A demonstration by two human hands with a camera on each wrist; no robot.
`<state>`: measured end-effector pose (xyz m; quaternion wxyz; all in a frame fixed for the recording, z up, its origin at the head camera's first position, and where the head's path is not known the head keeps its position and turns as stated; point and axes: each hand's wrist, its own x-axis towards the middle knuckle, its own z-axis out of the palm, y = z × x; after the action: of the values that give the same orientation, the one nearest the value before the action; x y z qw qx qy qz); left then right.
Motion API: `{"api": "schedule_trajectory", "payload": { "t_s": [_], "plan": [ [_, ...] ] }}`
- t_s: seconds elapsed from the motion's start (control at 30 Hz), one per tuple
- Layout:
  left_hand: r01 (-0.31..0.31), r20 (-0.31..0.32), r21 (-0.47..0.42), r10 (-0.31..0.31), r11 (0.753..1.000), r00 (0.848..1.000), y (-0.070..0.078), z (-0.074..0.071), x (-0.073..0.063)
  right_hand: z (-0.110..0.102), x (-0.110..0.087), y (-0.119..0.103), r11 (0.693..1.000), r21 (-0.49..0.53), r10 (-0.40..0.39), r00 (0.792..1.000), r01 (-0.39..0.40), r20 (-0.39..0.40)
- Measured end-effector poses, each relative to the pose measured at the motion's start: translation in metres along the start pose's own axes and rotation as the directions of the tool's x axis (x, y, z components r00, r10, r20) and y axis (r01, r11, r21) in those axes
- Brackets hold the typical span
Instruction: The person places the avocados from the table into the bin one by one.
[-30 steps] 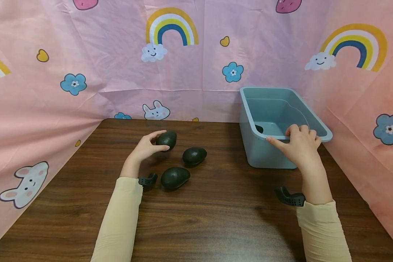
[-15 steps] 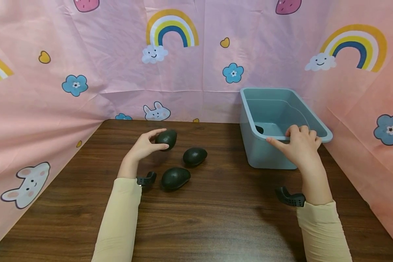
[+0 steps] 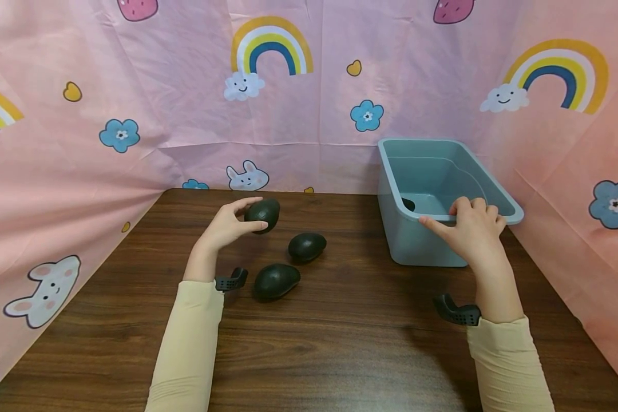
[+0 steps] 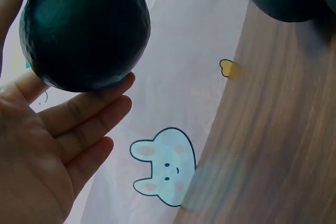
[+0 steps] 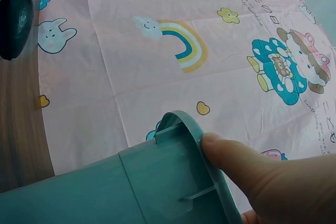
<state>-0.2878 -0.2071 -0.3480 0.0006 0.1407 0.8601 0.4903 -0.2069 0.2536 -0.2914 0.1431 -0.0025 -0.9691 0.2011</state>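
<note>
My left hand [image 3: 225, 228] pinches a dark green avocado [image 3: 263, 216] between thumb and fingers, above the wooden table. In the left wrist view the held avocado [image 4: 84, 32] rests against the fingertips. Two more avocados lie on the table, one [image 3: 307, 247] to the right of the held one and another [image 3: 276, 281] nearer the front. At the right, my right hand [image 3: 471, 232] grips the near rim of a blue-grey plastic bin [image 3: 427, 243], thumb outside and fingers over the edge. Part of a dark thing, probably an avocado [image 3: 408, 203], shows inside the bin; its wall hides the rest.
The dark wooden table [image 3: 340, 343] ends at a pink printed cloth [image 3: 298, 114] hanging behind and on both sides. The bin stands at the table's back right, near the cloth. Black camera mounts [image 3: 457, 312] sit on both wrists.
The avocado in my left hand has risen slightly off the table. My right hand stays on the bin's rim, and the bin and the other avocados have not moved.
</note>
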Motion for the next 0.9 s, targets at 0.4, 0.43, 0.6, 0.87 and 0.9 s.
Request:
{"api": "schedule_trajectory", "payload": {
  "t_s": [0.4,0.43,0.6,0.87,0.9],
  "plan": [
    [-0.011,-0.040,0.005,0.011,1.000,0.999,0.017,-0.001,-0.004,0.000,-0.001,0.000,1.000,-0.001,0.001,1.000,-0.001,0.000],
    [-0.008,-0.041,0.005,0.008,1.000,0.999,0.019,-0.001,-0.005,0.000,-0.001,0.000,1.000,-0.001,0.001,1.000,-0.001,0.001],
    [0.000,-0.038,-0.003,0.000,1.000,0.999,0.027,0.000,-0.007,0.000,-0.002,0.000,1.000,-0.004,0.001,1.000,-0.001,0.004],
    [-0.018,-0.044,-0.013,0.018,1.000,0.999,0.038,0.004,-0.010,-0.001,-0.002,-0.001,1.000,-0.005,-0.001,1.000,0.001,0.000],
    [-0.021,-0.044,-0.014,0.020,1.000,0.999,0.040,0.005,-0.010,-0.001,-0.002,-0.001,1.000,-0.005,-0.002,1.000,0.002,-0.002]
  ]
}}
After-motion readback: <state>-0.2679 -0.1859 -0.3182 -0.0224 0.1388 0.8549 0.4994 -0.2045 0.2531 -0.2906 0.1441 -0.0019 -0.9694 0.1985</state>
